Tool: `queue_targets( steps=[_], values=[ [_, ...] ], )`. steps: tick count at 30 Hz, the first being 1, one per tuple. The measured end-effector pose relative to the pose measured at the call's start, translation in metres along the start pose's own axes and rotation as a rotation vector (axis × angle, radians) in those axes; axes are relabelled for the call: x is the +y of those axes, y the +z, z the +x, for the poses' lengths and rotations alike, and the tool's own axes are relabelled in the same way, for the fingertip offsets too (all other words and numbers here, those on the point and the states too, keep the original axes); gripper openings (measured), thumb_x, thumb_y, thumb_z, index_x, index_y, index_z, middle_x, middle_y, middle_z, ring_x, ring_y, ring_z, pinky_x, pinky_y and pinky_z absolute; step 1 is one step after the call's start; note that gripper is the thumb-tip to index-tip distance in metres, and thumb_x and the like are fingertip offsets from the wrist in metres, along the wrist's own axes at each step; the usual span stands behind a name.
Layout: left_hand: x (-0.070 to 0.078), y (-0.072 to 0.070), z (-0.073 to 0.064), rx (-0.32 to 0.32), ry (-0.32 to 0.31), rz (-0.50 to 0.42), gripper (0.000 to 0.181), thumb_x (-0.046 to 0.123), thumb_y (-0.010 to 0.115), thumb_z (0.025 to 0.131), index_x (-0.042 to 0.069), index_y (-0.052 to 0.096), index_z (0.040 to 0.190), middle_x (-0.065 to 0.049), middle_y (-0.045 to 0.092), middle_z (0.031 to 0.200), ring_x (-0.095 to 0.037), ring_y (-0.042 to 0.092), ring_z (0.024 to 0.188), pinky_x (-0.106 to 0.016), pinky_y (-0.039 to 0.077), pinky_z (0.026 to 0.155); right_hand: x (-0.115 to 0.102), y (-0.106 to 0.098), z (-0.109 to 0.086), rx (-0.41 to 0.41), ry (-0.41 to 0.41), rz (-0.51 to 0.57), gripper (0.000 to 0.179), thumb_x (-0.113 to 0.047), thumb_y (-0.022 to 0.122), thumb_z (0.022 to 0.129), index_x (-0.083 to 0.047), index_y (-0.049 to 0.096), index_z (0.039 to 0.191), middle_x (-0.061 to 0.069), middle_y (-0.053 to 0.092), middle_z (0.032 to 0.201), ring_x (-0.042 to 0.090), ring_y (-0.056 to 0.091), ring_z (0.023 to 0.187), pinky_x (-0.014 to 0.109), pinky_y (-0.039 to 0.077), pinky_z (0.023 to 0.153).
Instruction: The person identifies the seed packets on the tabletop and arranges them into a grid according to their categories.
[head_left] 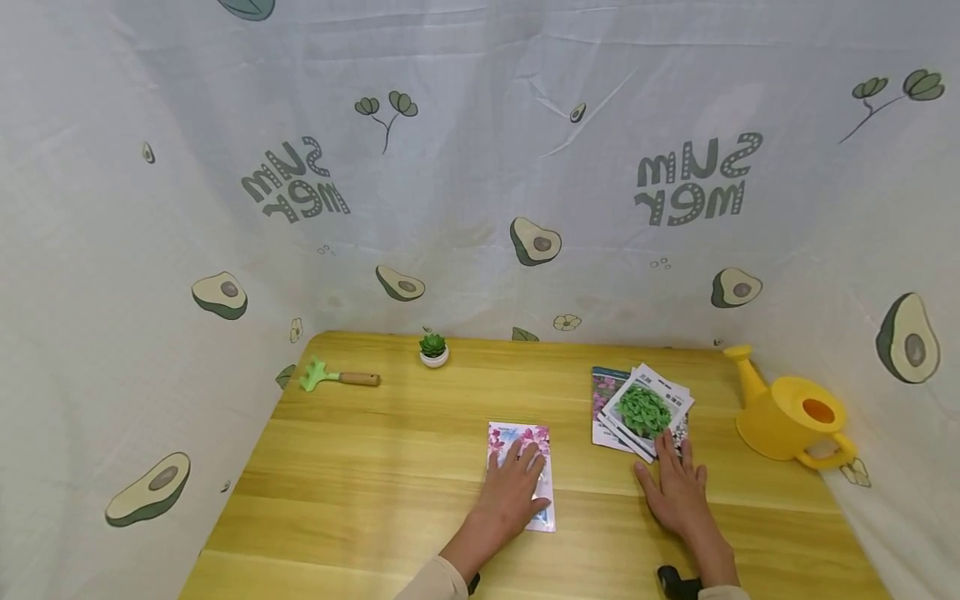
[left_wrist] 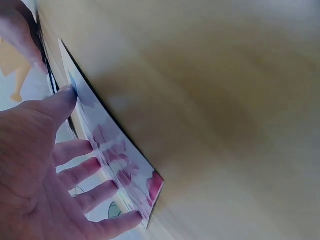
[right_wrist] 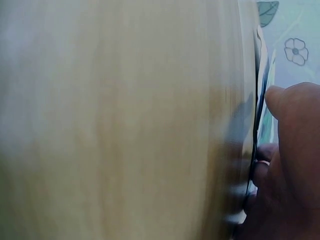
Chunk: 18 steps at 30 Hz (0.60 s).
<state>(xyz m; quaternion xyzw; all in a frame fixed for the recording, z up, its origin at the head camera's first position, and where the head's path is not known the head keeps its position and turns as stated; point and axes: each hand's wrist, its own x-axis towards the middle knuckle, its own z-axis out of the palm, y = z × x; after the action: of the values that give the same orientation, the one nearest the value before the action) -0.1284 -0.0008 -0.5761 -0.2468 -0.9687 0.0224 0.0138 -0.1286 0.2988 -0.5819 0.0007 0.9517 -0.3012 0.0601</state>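
Note:
My left hand (head_left: 510, 493) lies over a seed packet (head_left: 537, 437) printed with pink flowers, at the front middle of the table. Its fingers are spread and nearly straight; in the left wrist view the fingertips and thumb rest on the packet's face. To the right is a small overlapping pile of seed packets, the top one (head_left: 643, 408) white with green leaves. Beneath it, a packet (head_left: 604, 388) with pink flowers sticks out to the left. My right hand (head_left: 678, 490) reaches the pile's near edge, fingers extended, fingertips overlapping the top packet's lower corner.
A yellow watering can (head_left: 783, 417) stands at the table's right edge. Toward the back left lies a green hand rake (head_left: 341, 377) with a wooden handle. A small potted succulent (head_left: 433, 352) sits at the back edge. Printed cloth (head_left: 465, 167) hangs around the wooden table (head_left: 337, 483).

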Motion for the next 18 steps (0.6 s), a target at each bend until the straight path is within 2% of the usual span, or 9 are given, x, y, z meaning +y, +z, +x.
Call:
queue_targets(
  steps=[9,18],
  values=[
    [-0.006,0.002,-0.01,0.019,0.004,0.012,0.066,0.062,0.071,0.098,0.023,0.061,0.151,0.004,0.053,0.161,-0.022,0.046,0.152,-0.05,0.051,0.114,0.0,0.001,-0.001,0.003,-0.011,0.007,0.082,-0.041,0.043,0.117,0.02,0.011,0.162,0.039,-0.002,0.172,0.06,-0.016,0.157,0.086,-0.011,0.117],
    [-0.014,0.004,-0.021,0.039,0.021,-0.057,0.067,0.06,0.072,0.097,0.021,0.062,0.151,0.001,0.052,0.163,-0.025,0.045,0.153,-0.053,0.051,0.115,0.001,0.0,0.0,-0.007,-0.004,-0.005,0.082,-0.042,0.042,0.117,0.02,0.012,0.162,0.039,-0.003,0.172,0.061,-0.016,0.157,0.087,-0.01,0.116]
  ],
)
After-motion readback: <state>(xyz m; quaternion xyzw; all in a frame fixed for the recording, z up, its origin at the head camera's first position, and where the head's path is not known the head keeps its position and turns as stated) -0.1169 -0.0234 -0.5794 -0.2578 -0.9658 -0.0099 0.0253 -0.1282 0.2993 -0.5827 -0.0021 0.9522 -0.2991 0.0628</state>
